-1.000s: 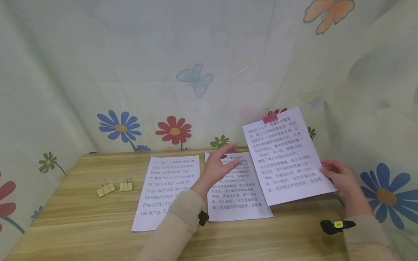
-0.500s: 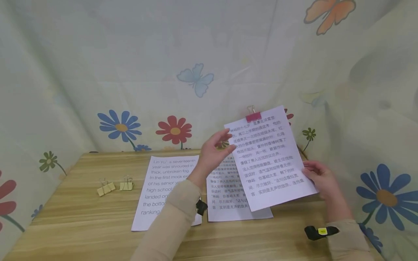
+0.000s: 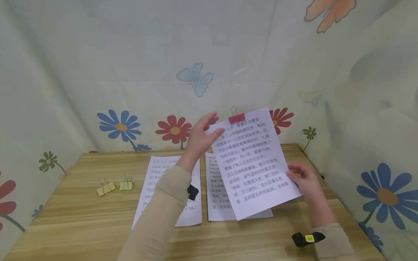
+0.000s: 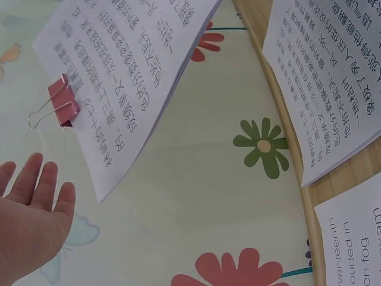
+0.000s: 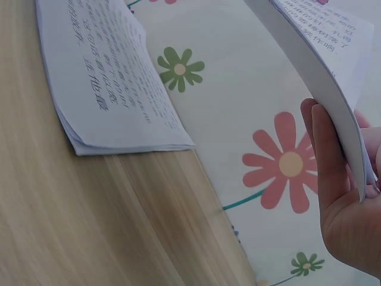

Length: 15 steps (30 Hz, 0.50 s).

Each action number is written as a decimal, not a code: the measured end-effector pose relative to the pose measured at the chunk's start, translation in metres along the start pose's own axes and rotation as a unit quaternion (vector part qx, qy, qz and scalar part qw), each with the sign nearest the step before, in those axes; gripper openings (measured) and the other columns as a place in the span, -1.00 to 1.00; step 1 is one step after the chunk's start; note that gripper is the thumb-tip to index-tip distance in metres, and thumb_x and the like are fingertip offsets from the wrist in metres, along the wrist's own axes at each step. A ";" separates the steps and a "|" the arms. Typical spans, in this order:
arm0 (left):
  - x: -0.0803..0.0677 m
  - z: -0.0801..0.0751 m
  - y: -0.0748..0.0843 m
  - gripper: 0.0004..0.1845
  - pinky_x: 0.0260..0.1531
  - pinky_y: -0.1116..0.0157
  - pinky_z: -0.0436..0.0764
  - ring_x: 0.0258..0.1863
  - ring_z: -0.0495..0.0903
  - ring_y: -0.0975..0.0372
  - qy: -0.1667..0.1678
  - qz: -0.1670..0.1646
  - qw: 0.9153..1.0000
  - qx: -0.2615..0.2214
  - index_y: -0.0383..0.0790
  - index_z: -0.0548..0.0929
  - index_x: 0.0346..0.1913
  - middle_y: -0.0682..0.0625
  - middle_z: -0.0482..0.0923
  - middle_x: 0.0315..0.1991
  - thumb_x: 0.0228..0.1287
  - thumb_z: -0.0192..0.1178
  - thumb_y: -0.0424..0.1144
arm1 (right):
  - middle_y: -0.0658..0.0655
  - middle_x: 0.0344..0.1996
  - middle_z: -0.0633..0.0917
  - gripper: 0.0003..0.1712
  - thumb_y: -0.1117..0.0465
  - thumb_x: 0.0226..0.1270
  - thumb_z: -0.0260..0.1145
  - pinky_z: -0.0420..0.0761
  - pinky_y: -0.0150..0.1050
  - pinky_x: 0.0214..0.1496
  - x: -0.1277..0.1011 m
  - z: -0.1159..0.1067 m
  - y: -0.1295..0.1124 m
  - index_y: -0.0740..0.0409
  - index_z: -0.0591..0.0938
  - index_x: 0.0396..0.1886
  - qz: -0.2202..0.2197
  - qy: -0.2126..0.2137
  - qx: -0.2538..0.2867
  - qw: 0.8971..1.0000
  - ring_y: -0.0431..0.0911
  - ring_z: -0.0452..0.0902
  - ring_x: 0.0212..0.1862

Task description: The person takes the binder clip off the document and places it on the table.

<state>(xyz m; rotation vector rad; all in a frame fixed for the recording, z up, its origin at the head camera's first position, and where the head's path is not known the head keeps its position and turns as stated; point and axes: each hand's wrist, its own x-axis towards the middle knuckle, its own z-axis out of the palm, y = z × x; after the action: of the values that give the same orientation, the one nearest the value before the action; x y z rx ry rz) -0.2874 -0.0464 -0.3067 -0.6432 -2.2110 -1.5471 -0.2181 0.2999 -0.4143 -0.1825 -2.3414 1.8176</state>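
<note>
Our left forearm hides much of the English sheet (image 3: 183, 188) lying on the wooden table (image 3: 81, 217), and the lifted sheaf (image 3: 254, 163) covers the upper part of the Chinese sheets (image 3: 218, 192) beside it. We hold that sheaf, thin white printed paper bound by a pink binder clip (image 3: 236, 117) at its top edge, tilted in the air above the table's far right part. Our right hand (image 3: 302, 181) pinches its lower right edge, thumb in front, fingers behind; the right wrist view shows the paper bowing over them. Our left hand (image 3: 199, 136) reaches toward the upper left corner, fingers straight and apart; the left wrist view shows a clear gap. Two yellow clips (image 3: 114, 186) lie near the table's left edge.
</note>
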 end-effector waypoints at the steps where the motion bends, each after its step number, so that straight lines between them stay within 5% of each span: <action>1: 0.001 -0.001 0.000 -0.36 0.28 0.21 0.39 0.29 0.44 0.21 0.001 -0.001 1.000 0.001 -0.12 0.40 0.42 -0.01 0.51 0.29 0.32 0.33 -0.19 | -0.05 -0.28 0.58 -0.80 0.34 0.39 0.30 0.63 -0.30 -0.36 -0.001 0.002 0.000 0.09 0.64 -0.04 0.002 0.000 0.004 1.000 -0.19 0.57 -0.33; 12: 0.006 -0.011 0.003 -0.29 0.30 0.22 0.37 0.34 0.38 0.24 -0.001 -0.028 1.000 0.015 -0.01 0.31 0.49 0.06 0.45 0.35 0.33 0.32 -0.11 | -0.01 -0.29 0.61 -0.80 0.40 0.35 0.31 0.64 -0.28 -0.43 -0.011 0.023 0.001 0.03 0.69 -0.16 -0.013 -0.022 0.042 0.999 -0.17 0.59 -0.39; 15: 0.006 -0.013 0.004 -0.27 0.30 0.22 0.38 0.34 0.38 0.23 -0.002 -0.037 0.999 0.022 0.04 0.29 0.50 0.09 0.44 0.36 0.32 0.32 -0.06 | -0.02 -0.30 0.61 -0.82 0.43 0.33 0.31 0.65 -0.26 -0.43 -0.012 0.029 0.003 0.14 0.68 -0.13 -0.028 -0.036 0.045 0.998 -0.15 0.60 -0.40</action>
<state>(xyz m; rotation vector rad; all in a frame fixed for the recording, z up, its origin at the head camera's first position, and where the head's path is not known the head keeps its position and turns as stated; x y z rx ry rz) -0.2895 -0.0561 -0.2963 -0.5579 -2.2884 -1.5296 -0.2124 0.2711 -0.4252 -0.0398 -2.2803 1.9277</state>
